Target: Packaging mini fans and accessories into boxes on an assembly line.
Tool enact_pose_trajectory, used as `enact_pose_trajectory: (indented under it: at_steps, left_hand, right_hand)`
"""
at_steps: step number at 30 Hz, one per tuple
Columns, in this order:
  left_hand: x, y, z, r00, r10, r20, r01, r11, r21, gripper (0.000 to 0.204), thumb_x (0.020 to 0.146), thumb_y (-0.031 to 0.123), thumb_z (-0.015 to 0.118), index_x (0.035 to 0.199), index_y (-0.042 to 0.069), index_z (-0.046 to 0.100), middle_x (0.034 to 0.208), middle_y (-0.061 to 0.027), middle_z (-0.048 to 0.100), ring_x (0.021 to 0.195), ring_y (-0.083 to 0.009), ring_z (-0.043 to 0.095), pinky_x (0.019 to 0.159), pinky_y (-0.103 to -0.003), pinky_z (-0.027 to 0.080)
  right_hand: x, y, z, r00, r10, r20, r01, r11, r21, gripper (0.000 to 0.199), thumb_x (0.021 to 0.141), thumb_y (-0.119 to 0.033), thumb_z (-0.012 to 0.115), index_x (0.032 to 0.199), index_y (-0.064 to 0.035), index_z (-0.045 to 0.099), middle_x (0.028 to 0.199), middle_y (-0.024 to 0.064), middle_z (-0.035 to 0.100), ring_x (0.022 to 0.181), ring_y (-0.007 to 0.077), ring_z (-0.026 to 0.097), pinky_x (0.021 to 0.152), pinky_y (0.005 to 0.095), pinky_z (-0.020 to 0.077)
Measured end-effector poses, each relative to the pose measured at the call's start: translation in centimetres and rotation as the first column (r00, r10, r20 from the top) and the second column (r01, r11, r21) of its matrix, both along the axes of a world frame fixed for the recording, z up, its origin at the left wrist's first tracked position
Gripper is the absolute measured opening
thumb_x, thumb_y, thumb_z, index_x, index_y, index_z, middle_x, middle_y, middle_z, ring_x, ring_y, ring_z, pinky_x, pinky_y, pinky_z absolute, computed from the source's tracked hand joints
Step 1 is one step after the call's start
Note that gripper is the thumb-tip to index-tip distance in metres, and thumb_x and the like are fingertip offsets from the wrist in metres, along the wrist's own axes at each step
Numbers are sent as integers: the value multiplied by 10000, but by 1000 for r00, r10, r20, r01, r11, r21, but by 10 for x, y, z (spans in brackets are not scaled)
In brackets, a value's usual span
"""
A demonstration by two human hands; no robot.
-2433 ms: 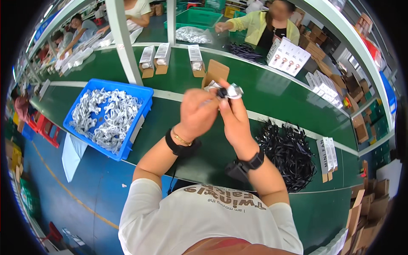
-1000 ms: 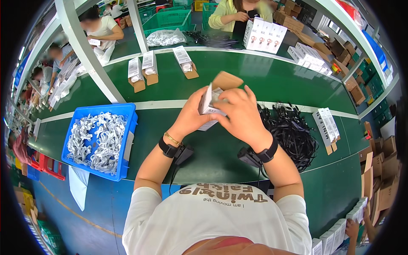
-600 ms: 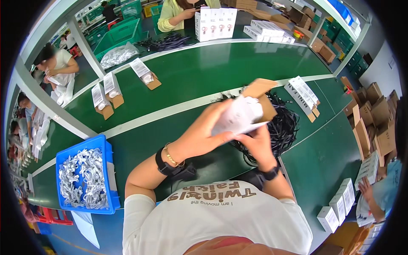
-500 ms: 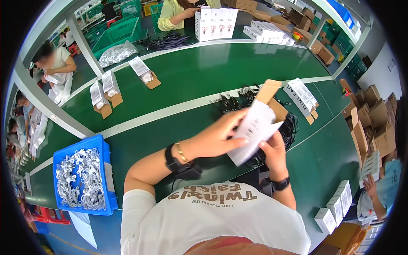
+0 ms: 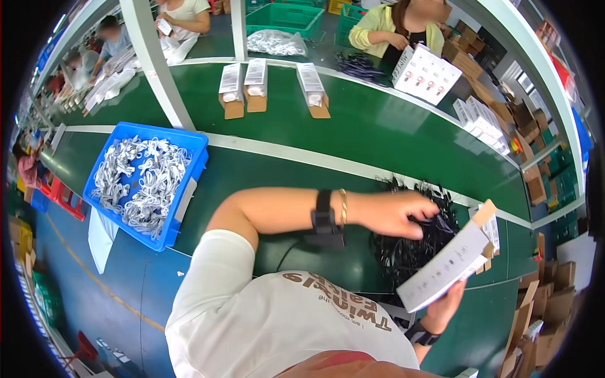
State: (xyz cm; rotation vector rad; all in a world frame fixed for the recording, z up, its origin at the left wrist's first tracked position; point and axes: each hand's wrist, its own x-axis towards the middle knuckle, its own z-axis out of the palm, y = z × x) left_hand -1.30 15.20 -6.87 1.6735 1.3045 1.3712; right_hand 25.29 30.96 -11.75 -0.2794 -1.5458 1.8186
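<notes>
My right hand [image 5: 445, 309] grips the lower part of a tilted white carton [image 5: 438, 271], whose brown end flap stands open at the top. What is inside the carton does not show from this side. My left hand [image 5: 403, 214] hangs over a pile of thin black cords or straps [image 5: 400, 261], thumb and fingers apart and slightly blurred. I see nothing in it. Part of the pile is hidden behind the carton and my left hand. Another white box [image 5: 493, 233] lies just beyond the held carton, partly covered by it.
A blue tray [image 5: 200, 157] of bundled white cables stands to the left. Three opened cartons [image 5: 256, 82] lie across the white divider on the green table [image 5: 353, 135]. Opposite, a person in yellow [image 5: 372, 41] sits behind upright white boxes [image 5: 425, 75]. A metal post [image 5: 154, 69] rises at the far left.
My left hand has let go of the carton and moved over the black pile. The carton stays in my right hand, further right. The whole view has swung left.
</notes>
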Motion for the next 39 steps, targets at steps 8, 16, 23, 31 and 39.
enact_pose_trajectory:
  at_steps: [8, 16, 23, 31, 39]
  left_hand:
    - [-265, -117, -65, -177, 895, -410, -819, 97, 565, 366, 710, 222, 670, 1035, 56, 640, 1012, -193, 608, 996, -354, 562, 829, -465, 469]
    - [-335, -217, -76, -383, 634, -672, -864, -504, 16, 520, 821, 445, 583, 1134, 30, 578, 1144, -178, 579, 1096, -402, 520, 945, -456, 429]
    - [-412, -245, -128, -141, 806, -574, -984, -180, -12, 513, 814, 399, 621, 1156, 22, 568, 1140, -237, 591, 1070, -418, 546, 935, -445, 443]
    - [-398, -204, -116, 35, 764, -645, -998, 55, 11, 462, 829, 313, 623, 1190, 36, 546, 1112, -248, 588, 1061, -412, 541, 912, -448, 454]
    - [-339, -139, -100, 177, 690, -702, -973, 229, -20, 482, 867, 300, 576, 1235, 2, 486, 1147, -257, 556, 942, -443, 575, 907, -438, 454]
  right_hand:
    - [112, 73, 31, 877, -390, 280, 388, 919, 67, 476, 944, -331, 503, 1277, 7, 469, 1184, 111, 556, 1056, 219, 543, 920, 316, 409]
    - [286, 232, -51, -206, -602, 772, -128, 798, 588, 389, 866, -278, 599, 1094, 33, 547, 1024, 124, 557, 929, 259, 500, 817, 361, 419]
    - [-57, 102, 109, 566, -724, 395, -317, 252, 915, 423, 827, -117, 636, 1216, 7, 524, 1165, 174, 567, 1104, 343, 526, 929, 383, 423]
    - [-436, 27, 17, 784, -86, 614, -574, 274, 772, 667, 885, -422, 578, 1351, 16, 388, 1316, 238, 472, 1178, 333, 509, 1000, 377, 396]
    - [-597, -18, -65, 707, -8, 707, -572, 582, 578, 599, 898, -451, 532, 1230, 47, 514, 1172, 209, 597, 1047, 291, 586, 914, 348, 424]
